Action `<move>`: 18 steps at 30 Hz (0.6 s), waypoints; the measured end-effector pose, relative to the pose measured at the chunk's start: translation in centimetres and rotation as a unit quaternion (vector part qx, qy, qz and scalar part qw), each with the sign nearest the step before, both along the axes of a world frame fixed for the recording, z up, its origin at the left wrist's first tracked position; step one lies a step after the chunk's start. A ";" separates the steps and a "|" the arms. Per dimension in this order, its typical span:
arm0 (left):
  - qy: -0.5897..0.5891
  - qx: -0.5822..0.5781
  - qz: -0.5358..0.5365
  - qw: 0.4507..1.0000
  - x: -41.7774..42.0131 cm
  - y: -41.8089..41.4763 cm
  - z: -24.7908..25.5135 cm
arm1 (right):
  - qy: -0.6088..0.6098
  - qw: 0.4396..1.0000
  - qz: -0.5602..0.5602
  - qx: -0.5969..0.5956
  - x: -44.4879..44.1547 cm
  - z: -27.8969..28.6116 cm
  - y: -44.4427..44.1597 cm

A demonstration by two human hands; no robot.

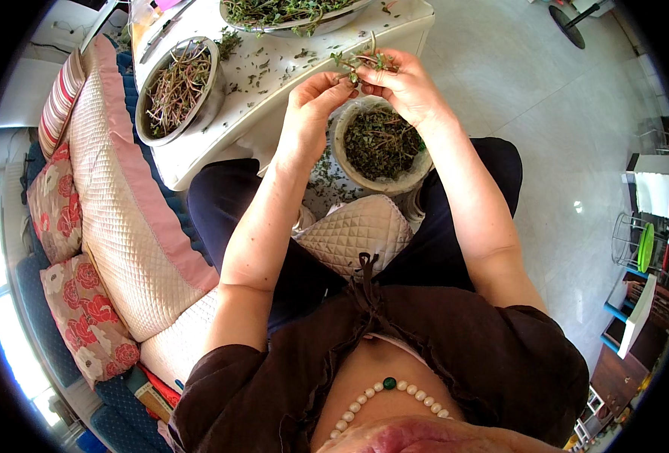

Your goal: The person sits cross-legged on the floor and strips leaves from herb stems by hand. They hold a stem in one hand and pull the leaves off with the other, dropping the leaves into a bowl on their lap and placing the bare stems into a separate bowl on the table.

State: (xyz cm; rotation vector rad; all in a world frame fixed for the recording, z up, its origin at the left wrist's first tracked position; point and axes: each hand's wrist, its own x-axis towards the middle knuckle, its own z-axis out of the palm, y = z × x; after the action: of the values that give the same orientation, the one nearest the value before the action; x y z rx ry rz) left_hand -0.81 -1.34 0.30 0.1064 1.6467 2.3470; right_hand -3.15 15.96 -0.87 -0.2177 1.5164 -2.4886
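My left hand (317, 105) pinches the lower end of a leafy green sprig (352, 63) with reddish stems. Gripping the sprig's other side, my right hand (405, 85) is close beside it, above the table's edge. Below both hands, between my knees, a round pale tub (343, 161) holds dark leaves and stems. At the left of the table, a metal bowl (216, 93) contains a heap of reddish stems with few leaves. A larger metal bowl (323, 25) of leafy green plants is at the top, cut off by the picture's rim.
Leaf bits lie scattered over the white table (277, 79) and on the floor (328, 184) by the tub. A quilted sofa (125, 226) with patterned cushions (88, 317) runs along the left. A wire rack with a green disc (645, 247) stands far right.
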 end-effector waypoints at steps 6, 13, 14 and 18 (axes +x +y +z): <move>0.029 0.004 -0.026 0.999 -0.4 -0.8 -0.4 | -0.010 0.997 0.059 -0.052 -0.1 -0.4 0.1; 0.002 -0.025 -0.032 0.999 0.0 -0.8 0.5 | -0.012 0.985 0.081 -0.152 -0.7 -0.8 0.6; -0.013 -0.028 -0.026 0.999 -0.1 -0.8 0.6 | -0.013 0.987 0.076 -0.144 -0.8 -0.8 0.6; -0.052 0.000 -0.024 0.998 0.0 -0.6 1.2 | -0.007 0.992 0.060 -0.108 -0.3 -0.5 0.1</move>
State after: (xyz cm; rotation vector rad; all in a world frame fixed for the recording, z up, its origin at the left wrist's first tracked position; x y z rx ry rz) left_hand -0.81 -1.97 1.48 0.0244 1.5781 2.2764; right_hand -3.44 16.04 -1.38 -0.3154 1.1886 -2.5484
